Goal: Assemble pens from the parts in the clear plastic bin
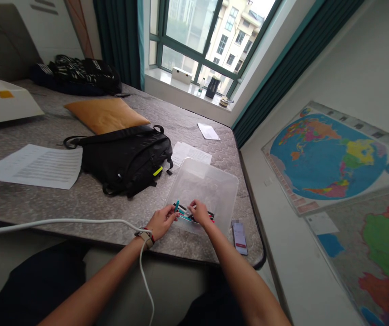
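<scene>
My left hand (pixel 161 221) is at the near left edge of a clear plastic box (pixel 228 188), its fingers closed on a teal pen (pixel 177 206) that points upward. Over the near part of the box, my right hand (pixel 199 211) bends down with its fingers pinched together. Whatever sits between those fingertips is too small to make out. Several pens (pixel 185 218) in teal, black and red lie on the box floor beneath and around the right hand, which partly hides them.
A white cable (pixel 79 221) crosses my left wrist. Right of the box lies a phone (pixel 239 237), near the mattress (pixel 126 210) edge. A black backpack (pixel 122 158), printed sheets (pixel 48 165) and an orange cushion (pixel 108 114) lie to the left. Papers (pixel 194 153) sit behind the box.
</scene>
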